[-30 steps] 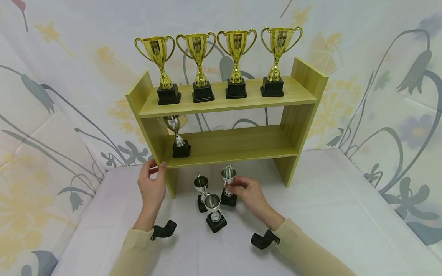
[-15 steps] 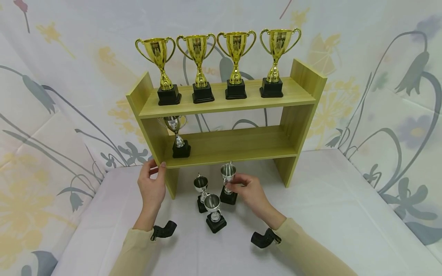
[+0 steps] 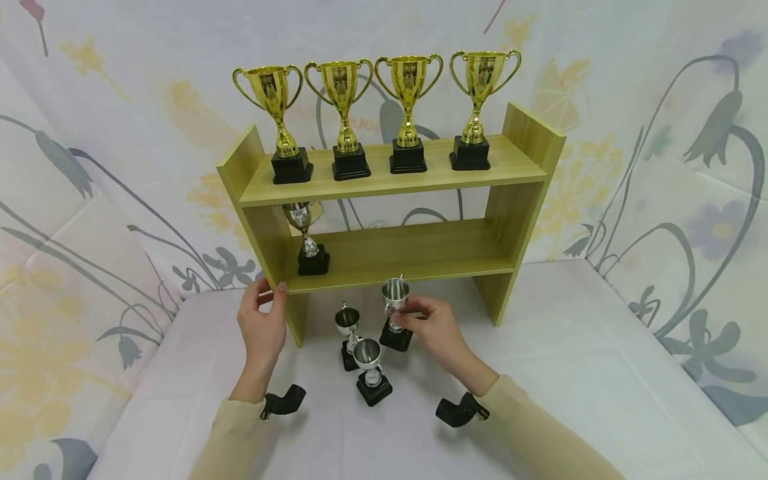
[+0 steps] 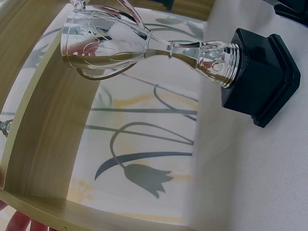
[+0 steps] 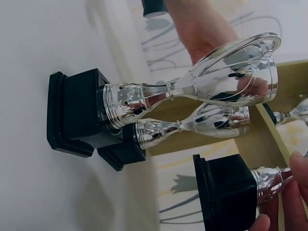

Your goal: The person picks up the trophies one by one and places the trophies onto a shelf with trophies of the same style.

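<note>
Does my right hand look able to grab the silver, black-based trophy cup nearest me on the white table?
Probably not yet: your right hand is pinching another silver, black-based trophy cup. Otherwise, the nearest cup looks unobstructed from the right.

The table [image 3: 576,360] has a white top. A wooden shelf [image 3: 393,190] stands on its far side. Four gold cups [image 3: 340,87] stand in a row on the top board [image 3: 517,157]. One silver cup [image 3: 309,248] stands left on the lower board [image 3: 414,250]. Two more silver cups [image 3: 368,353] stand close together on the table, in front.
</note>
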The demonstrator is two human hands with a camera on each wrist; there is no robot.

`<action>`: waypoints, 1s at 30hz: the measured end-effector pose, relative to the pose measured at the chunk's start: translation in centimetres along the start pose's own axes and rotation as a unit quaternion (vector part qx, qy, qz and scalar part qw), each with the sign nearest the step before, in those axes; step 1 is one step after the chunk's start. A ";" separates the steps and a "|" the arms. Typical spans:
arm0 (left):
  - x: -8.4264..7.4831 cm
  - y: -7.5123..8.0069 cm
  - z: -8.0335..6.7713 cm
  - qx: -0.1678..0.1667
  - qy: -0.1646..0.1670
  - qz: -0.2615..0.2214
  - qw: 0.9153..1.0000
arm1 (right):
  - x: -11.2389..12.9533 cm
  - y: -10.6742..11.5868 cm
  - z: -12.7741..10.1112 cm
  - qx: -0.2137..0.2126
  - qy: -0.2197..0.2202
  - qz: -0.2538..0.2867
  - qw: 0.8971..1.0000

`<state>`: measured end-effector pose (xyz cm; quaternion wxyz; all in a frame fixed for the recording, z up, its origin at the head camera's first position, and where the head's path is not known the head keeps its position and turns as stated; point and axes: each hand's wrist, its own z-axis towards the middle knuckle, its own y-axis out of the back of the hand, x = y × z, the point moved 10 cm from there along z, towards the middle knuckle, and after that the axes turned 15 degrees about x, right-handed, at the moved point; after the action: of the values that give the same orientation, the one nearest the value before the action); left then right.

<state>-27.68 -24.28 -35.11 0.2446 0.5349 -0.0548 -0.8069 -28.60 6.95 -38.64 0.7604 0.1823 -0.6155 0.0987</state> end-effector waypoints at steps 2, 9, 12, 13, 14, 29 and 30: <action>0.0 0.0 0.0 0.000 0.002 0.003 1.000 | 0.1 0.0 0.0 0.000 -0.002 -0.001 1.000; 0.1 0.0 0.0 0.002 0.006 0.008 1.000 | 0.2 0.1 0.0 -0.001 -0.014 -0.012 1.000; 0.1 0.0 0.0 0.001 0.008 0.006 1.000 | 0.2 0.2 0.0 -0.002 -0.015 -0.014 1.000; 0.1 0.0 0.0 0.001 0.008 0.005 1.000 | 0.3 0.2 0.1 -0.004 -0.015 -0.015 1.000; 0.1 0.0 0.0 0.001 0.008 0.005 1.000 | 0.4 0.3 0.1 -0.005 -0.015 -0.016 1.000; 0.1 -0.1 -0.1 0.002 0.008 0.002 1.000 | 1.6 0.2 0.6 -0.002 -0.001 -0.003 1.000; 0.1 -0.1 -0.1 0.002 0.008 0.002 1.000 | 1.7 0.2 0.6 -0.002 0.001 -0.003 1.000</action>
<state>-27.69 -24.28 -35.25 0.2457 0.5417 -0.0554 -0.8020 -28.86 6.79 -36.84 0.7616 0.1826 -0.6143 0.0957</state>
